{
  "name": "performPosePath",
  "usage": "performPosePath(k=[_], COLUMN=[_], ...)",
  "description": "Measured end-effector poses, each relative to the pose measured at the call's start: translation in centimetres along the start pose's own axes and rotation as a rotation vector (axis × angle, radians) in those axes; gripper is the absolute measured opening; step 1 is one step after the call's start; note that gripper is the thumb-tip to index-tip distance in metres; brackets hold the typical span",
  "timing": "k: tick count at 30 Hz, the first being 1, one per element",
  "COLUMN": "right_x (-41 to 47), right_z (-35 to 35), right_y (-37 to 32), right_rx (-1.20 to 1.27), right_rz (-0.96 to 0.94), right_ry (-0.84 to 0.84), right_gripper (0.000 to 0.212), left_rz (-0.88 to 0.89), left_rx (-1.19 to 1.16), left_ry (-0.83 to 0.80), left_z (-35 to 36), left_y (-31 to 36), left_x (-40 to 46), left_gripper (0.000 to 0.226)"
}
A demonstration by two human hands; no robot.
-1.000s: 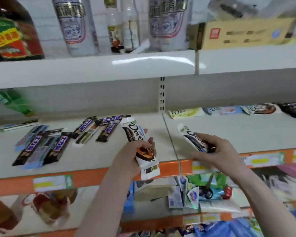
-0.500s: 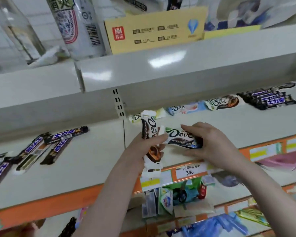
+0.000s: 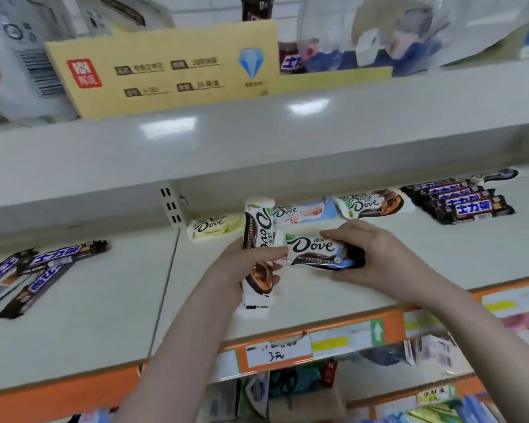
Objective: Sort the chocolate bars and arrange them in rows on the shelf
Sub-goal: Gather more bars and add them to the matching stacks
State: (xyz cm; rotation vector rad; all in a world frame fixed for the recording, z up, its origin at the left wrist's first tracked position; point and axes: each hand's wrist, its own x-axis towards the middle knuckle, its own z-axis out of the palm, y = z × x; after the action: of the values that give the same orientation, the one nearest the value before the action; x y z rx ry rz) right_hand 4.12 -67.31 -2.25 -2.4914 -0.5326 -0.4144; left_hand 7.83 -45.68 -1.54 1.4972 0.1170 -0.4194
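Left hand: the left hand (image 3: pixel 242 267) grips an upright white-and-brown Dove chocolate bar (image 3: pixel 258 239), fingers wrapped round its middle.
Right hand: the right hand (image 3: pixel 376 254) pinches a flat-lying white-and-blue Dove chocolate bar (image 3: pixel 315 250) just above the pale grey shelf (image 3: pixel 104 315).
Bars: their ends touch or overlap between the hands.
Row behind: the brown-swirl Dove stack (image 3: pixel 370 204) lies at the back right.
Risk: slick wrappers could slip; a mis-sorted flavour is likely, since the prints look alike.
Risk: reaching back may nudge the dark Snickers bars (image 3: pixel 461 203).
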Motion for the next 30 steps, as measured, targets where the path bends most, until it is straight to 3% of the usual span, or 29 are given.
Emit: performPosePath(k=[7,14,24,30], right_x=[-1.5,-3.5,-5.5,-5.7], right_z=[-5.5,-10.7,-14.2,-17.7], right_y=[9.3,17.2,20.8,24.5], right_rx=[-0.018,-0.016,-0.287,-0.375], right_rz=[-0.108,-0.152,-0.194,-0.170], right_ry=[0.019,0.023,0.022,0.069], right_gripper=[0.058,0.050,0.052,0.046], left_rz=[0.012,-0.001,0.002,-0.027], left_rx=[-0.042,-0.092,-0.088,-0.220], left_ry=[0.113,0.140,0.064,0.019], left_z=[9.8,19.0,24.0,28.7], left_y=[-1.6,-2.0,-1.8,-1.3], left_x=[2.5,4.5,6.3,7.7], left_gripper=[0.013,0.019,0.016,0.022])
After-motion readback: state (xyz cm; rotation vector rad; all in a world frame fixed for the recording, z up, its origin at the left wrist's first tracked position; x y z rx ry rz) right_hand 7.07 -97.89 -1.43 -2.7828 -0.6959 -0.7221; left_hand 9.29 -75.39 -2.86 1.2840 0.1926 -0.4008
